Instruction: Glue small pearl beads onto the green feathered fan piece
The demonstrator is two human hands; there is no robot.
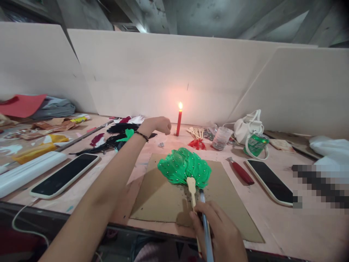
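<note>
A lit red candle (178, 123) stands upright near the white board at the back. My left hand (163, 125) reaches just left of it, fingers curled together; what they hold, if anything, is too small to make out. My right hand (222, 233) is closed around the handle of a green feather fan (180, 167) and a blue-grey pen (206, 233), side by side. Small silvery beads dot the fan, and its pale handle (191, 185) points towards me. Beneath the fan lies a brown cardboard sheet (156, 198).
Black feathers (107, 143) and a phone (65, 175) lie left. On the right are a clear cup (221, 138), a green can (255, 145), a white bag (243, 130), a red-handled tool (242, 172) and another phone (269, 182). Red tassels (197, 144) lie behind the fan.
</note>
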